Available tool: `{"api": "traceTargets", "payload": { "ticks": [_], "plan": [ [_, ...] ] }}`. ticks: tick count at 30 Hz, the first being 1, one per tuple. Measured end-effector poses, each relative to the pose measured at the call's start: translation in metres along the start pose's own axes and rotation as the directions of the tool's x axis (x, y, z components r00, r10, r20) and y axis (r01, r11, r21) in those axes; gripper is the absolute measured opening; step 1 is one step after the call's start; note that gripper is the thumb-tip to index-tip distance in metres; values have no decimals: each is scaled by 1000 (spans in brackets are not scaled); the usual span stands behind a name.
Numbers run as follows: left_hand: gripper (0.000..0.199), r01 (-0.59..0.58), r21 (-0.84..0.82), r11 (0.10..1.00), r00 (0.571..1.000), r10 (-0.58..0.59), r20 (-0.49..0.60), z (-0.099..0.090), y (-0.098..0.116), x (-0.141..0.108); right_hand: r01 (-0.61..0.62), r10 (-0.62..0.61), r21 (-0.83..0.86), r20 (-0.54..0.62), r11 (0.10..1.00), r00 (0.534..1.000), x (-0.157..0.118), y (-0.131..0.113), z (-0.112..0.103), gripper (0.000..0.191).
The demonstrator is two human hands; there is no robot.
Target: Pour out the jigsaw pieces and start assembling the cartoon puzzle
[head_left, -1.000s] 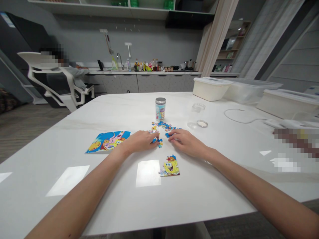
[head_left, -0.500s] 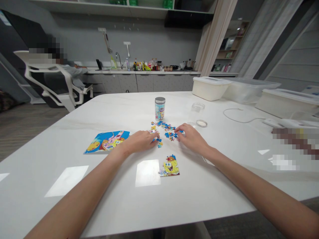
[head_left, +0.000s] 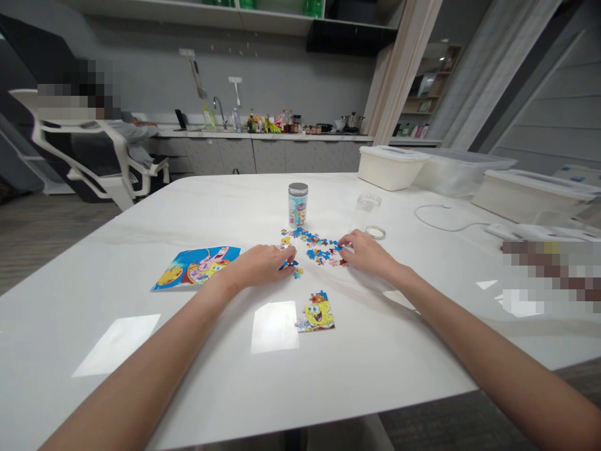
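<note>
My left hand [head_left: 267, 263] rests on the table by the left side of loose jigsaw puzzle pieces [head_left: 318, 254], fingers bent and closed around a blue puzzle piece [head_left: 290, 264], partly hidden. At the right end of the pile, my right hand [head_left: 364, 252] has its thumb and index finger apart, touching the pieces. Nearer to me lies a joined yellow puzzle section [head_left: 318, 313] with a cartoon face. A picture sheet [head_left: 195, 266] with a blue background lies left of my left hand. Behind the pieces stands a cartoon-printed can [head_left: 298, 207] with a silver lid.
A clear jar [head_left: 369, 213] and a ring-shaped lid [head_left: 375, 232] lie beyond my right hand. Plastic boxes [head_left: 392, 168] line the table's far right, near a white cable [head_left: 422, 219]. A person sits in a white-framed chair [head_left: 117, 166] at the left back.
My right hand has moved slightly right, and pieces by its fingers now lie more spread out. My left hand stays at the pile's left side. The view has shifted slightly.
</note>
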State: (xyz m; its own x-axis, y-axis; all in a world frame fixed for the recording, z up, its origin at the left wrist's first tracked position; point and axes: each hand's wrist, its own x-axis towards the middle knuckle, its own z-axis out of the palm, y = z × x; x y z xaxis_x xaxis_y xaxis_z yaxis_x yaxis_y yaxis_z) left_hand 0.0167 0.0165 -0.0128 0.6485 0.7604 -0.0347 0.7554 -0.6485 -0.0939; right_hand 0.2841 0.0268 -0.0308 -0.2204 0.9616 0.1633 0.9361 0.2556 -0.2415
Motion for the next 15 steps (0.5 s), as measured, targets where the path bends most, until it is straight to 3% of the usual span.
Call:
{"api": "traceTargets", "payload": {
  "ticks": [15],
  "plan": [
    [30,-20,21,1000,1000,20,-7,-1,-1,-1,44,-39,123,-45,991,998,-2,-7,1,2]
  ]
}}
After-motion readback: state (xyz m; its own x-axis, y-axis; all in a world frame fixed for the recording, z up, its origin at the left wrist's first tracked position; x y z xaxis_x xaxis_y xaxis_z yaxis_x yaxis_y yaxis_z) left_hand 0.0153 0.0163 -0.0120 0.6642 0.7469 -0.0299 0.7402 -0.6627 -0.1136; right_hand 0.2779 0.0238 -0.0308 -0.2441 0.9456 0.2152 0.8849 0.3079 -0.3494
